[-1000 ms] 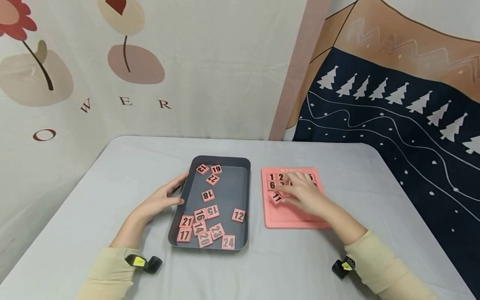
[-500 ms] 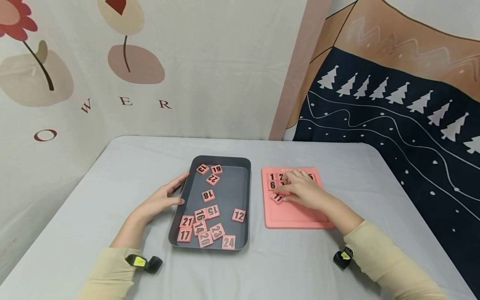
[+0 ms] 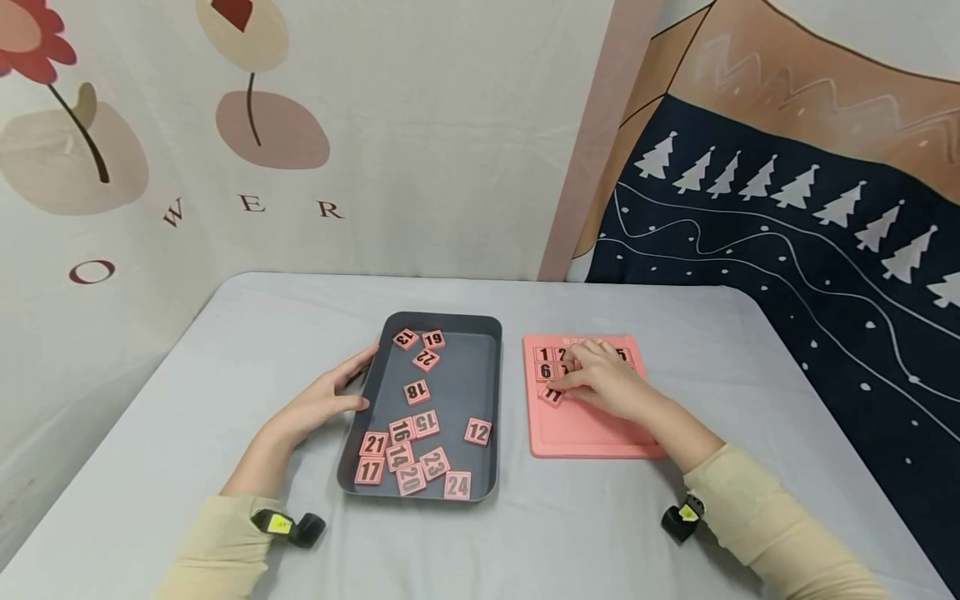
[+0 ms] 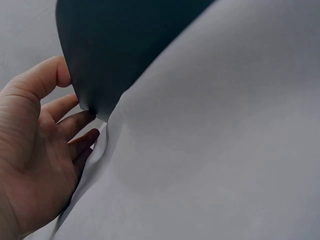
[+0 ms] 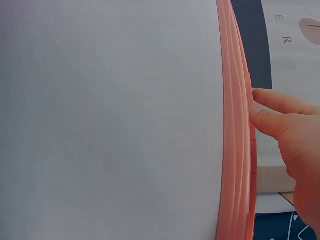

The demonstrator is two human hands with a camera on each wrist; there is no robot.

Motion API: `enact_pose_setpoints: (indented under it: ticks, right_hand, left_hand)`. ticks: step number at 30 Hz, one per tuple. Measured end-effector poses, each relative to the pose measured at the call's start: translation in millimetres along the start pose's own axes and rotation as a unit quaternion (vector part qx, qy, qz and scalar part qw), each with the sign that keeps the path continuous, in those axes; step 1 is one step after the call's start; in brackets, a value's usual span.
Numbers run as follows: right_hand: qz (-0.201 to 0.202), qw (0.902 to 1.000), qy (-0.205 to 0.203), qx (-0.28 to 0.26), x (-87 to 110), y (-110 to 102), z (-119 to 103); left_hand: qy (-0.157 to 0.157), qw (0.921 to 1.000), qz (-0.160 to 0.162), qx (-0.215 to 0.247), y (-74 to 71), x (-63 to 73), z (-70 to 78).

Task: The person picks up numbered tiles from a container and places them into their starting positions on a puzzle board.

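Observation:
A dark grey tray (image 3: 457, 392) holds loose pink tiles with black numbers. My left hand (image 3: 326, 398) rests at its left side, thumb and fingertips touching the outer wall; in the left wrist view, the fingers are loosely bent against the tray (image 4: 105, 55). To the right lies a pink number board (image 3: 585, 437) with tiles in its upper rows, partly covered by my right hand (image 3: 611, 382). Its thumb and forefinger pinch the number 11 tile (image 3: 551, 396), which sits turned askew below the 6. In the right wrist view, the fingertips meet the board's (image 5: 236, 125) far side; the tile is hidden.
In the tray, a number 12 tile (image 3: 477, 431) lies apart near the right wall. Several others cluster at the near left, around the 14 tile (image 3: 399, 456). White cloth (image 3: 300, 308) covers the table, with printed curtains behind.
The right hand shifts slightly, and its fingers cover more of the number 11 tile, which has turned a little and stays below the 6. My left hand and the tray keep their places.

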State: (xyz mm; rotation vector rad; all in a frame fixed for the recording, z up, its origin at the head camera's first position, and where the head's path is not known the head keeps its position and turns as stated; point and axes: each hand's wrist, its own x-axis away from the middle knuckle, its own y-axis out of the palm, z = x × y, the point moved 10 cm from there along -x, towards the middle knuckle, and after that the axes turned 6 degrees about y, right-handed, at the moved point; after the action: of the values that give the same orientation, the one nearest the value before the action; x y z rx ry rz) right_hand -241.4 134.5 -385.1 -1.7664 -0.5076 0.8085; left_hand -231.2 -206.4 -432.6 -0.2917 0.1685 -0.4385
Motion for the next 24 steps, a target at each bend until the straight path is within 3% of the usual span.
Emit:
enact_pose_setpoints:
  ticks: [4, 15, 24]
  right_hand:
    - [0.015, 0.9998, 0.007, -0.012, 1.3, -3.9, -0.1]
    - [0.005, 0.9976, 0.068, 0.011, 1.6, 3.1, 3.1]
    - [0.028, 0.9988, 0.040, -0.010, 0.9, 2.5, -3.6]
  left_hand:
    - [-0.001, 1.0000, 0.001, -0.001, 0.1, 0.1, -0.8]
    - [-0.006, 1.0000, 0.005, -0.002, -0.6, 1.2, -0.9]
    - [-0.002, 1.0000, 0.004, -0.006, -0.2, 0.1, -1.7]
